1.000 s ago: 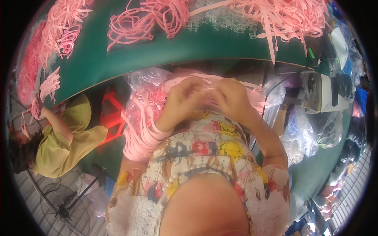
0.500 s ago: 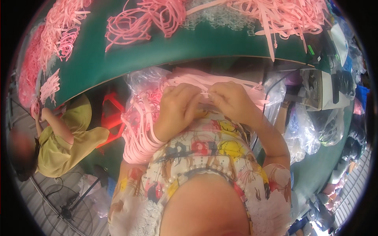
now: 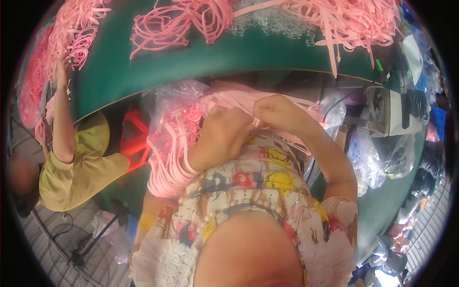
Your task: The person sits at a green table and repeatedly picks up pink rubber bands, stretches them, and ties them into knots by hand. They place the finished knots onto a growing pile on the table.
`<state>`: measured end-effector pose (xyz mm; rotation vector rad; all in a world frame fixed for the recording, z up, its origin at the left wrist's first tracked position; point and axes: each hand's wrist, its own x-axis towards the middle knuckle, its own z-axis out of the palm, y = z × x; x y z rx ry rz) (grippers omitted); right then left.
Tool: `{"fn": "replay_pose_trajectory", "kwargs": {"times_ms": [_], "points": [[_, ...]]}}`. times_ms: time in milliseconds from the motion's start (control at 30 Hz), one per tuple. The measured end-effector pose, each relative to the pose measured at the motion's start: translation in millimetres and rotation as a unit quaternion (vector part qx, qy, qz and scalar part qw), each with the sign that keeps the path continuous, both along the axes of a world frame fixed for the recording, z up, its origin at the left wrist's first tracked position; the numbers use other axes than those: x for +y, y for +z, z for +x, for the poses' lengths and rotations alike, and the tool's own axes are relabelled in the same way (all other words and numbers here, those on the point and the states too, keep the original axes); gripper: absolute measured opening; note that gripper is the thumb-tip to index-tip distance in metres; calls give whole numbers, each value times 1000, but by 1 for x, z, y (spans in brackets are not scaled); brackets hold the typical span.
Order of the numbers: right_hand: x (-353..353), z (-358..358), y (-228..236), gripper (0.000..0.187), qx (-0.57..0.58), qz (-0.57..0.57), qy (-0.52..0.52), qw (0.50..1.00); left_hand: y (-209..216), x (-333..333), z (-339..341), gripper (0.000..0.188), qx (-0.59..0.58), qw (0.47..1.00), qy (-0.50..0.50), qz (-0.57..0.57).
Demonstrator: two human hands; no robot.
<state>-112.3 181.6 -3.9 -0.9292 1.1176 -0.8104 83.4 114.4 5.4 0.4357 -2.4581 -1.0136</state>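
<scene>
"Item in hand?"
"One narrow, pale pink, flexible strip end, on our side of the green, smooth-topped bench. Our right hand: fingers pinched on it. Our left hand: fingers curled beside it, grip hidden; we cannot tell."
"Handling note?"
"We'd judge: pinch near the tip, avoid twisting, work small and steady."

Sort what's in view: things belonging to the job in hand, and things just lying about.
In the job, it seems:
small pale pink piece between the left hand and right hand
looped pink straps over the left arm

Just lying about, apparently:
red frame
fan
clear plastic bags at right
</scene>
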Motion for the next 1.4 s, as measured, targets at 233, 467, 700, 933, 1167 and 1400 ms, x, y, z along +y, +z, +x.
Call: {"fn": "replay_pose_trajectory", "kwargs": {"times_ms": [233, 467, 700, 933, 1167, 1400], "points": [[3, 6, 8, 11, 61, -75, -38, 995, 6, -9, 9, 23, -40, 797, 17, 602], [-3, 24, -13, 8, 388, -493, -134, 767, 8, -18, 9, 21, 7, 714, 25, 699], [1, 16, 1, 11, 242, -344, -121, 899, 8, -17, 3, 15, 49, 781, 53, 621], [1, -7, 14, 13, 105, -173, 34, 979, -2, -9, -6, 17, 119, 975, 115, 147], [27, -29, 50, 16, -136, -130, -241, 952, -13, -5, 15, 15, -13, 729, 46, 682], [64, -21, 74, 27, -190, -224, -297, 909, -99, -2, -22, 37, 239, 425, -11, 873]]}}
